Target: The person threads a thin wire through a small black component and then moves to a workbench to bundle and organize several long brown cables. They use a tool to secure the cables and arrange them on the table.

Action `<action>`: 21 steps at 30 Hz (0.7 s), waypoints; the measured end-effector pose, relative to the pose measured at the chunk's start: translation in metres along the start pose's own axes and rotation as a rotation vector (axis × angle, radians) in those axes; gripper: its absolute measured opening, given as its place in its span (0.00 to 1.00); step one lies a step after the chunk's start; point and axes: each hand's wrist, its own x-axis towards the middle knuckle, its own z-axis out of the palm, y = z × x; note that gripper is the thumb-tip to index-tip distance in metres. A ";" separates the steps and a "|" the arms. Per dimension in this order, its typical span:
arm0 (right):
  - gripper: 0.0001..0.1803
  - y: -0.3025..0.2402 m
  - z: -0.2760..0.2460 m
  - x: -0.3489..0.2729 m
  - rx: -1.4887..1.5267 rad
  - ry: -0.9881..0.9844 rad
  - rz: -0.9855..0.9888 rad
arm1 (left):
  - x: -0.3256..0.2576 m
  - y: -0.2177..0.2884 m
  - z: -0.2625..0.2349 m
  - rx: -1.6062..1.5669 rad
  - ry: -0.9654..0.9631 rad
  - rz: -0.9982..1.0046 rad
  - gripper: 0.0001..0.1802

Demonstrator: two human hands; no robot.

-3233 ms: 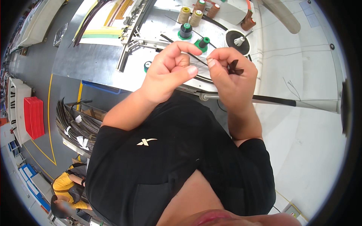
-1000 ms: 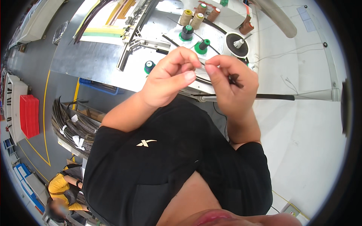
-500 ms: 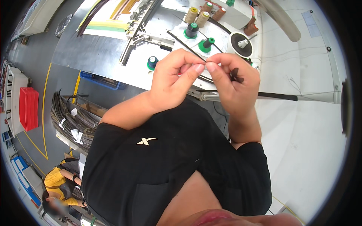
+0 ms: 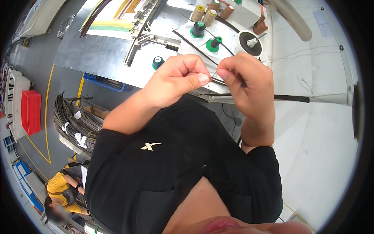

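Note:
My left hand [image 4: 177,80] is closed in a pinch, thumb against curled fingers, with a small dark bit at the thumb tip. My right hand [image 4: 249,80] also pinches, knuckles up, a short gap to the right of the left one. A fine thread [image 4: 214,73] shows faintly between the two sets of fingertips. Something dark sits in the right palm, mostly hidden by the fingers. Both hands are held above the front edge of the white machine table [image 4: 136,72]. Just beyond them stand dark thread spools on green bases, one [image 4: 214,44] closest to the right hand.
More thread cones [image 4: 198,14] stand farther back, beside a round black-and-white disc [image 4: 250,43]. A dark blue spool [image 4: 157,62] is left of my hands. Bundled dark strips [image 4: 74,123] lie at lower left, below a blue crate [image 4: 105,82]. A person in yellow [image 4: 58,187] works behind.
My fingertips have moved apart, the right hand shifting slightly right and turning knuckles-up. The dark piece in the right palm, plain before, is now mostly covered.

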 end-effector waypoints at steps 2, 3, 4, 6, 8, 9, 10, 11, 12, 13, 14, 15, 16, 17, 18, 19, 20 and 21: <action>0.08 0.002 0.001 0.002 0.014 -0.010 -0.044 | 0.002 -0.004 0.001 0.005 -0.035 -0.006 0.05; 0.09 0.002 0.003 0.003 0.025 -0.010 -0.068 | 0.002 -0.002 0.002 0.001 -0.031 -0.023 0.05; 0.09 0.003 0.004 0.005 0.036 -0.010 -0.092 | 0.003 0.001 0.005 -0.004 -0.027 -0.040 0.05; 0.10 0.011 0.009 0.008 0.037 0.032 -0.118 | 0.003 0.001 0.008 0.006 0.009 -0.028 0.04; 0.10 0.011 0.011 0.008 0.019 0.174 -0.052 | 0.005 -0.003 0.009 0.036 0.075 0.033 0.04; 0.10 0.006 0.011 0.006 0.000 0.295 0.028 | 0.006 -0.004 0.010 0.067 0.120 0.076 0.04; 0.09 0.002 0.012 0.002 0.017 0.322 0.037 | 0.006 -0.006 0.012 0.098 0.168 0.121 0.04; 0.08 -0.002 0.012 -0.001 0.035 0.350 0.046 | 0.007 -0.007 0.013 0.129 0.216 0.167 0.05; 0.08 -0.006 0.012 -0.005 0.052 0.379 0.053 | 0.007 -0.009 0.012 0.131 0.236 0.178 0.05; 0.07 -0.012 0.010 -0.008 0.041 0.284 0.002 | 0.007 -0.010 0.011 0.133 0.251 0.183 0.05; 0.07 -0.014 0.013 -0.009 0.039 0.217 -0.019 | 0.007 -0.011 0.010 0.135 0.266 0.188 0.04; 0.07 -0.016 0.015 -0.010 0.038 0.148 -0.041 | 0.007 -0.011 0.011 0.171 0.275 0.185 0.04; 0.07 -0.014 0.020 -0.010 0.027 0.174 -0.025 | 0.006 -0.010 0.011 0.209 0.284 0.184 0.04; 0.07 -0.012 0.026 -0.010 0.016 0.200 -0.009 | 0.005 -0.009 0.012 0.246 0.292 0.183 0.04; 0.07 -0.009 0.028 -0.008 0.005 0.227 0.007 | 0.004 -0.009 0.013 0.288 0.297 0.209 0.04; 0.07 -0.007 0.029 -0.007 0.009 0.227 0.000 | 0.003 -0.010 0.014 0.329 0.303 0.236 0.04; 0.07 -0.006 0.029 -0.006 0.012 0.222 0.001 | 0.003 -0.011 0.015 0.370 0.310 0.264 0.03; 0.07 -0.006 0.029 -0.005 0.016 0.218 0.002 | 0.003 -0.012 0.015 0.405 0.325 0.289 0.03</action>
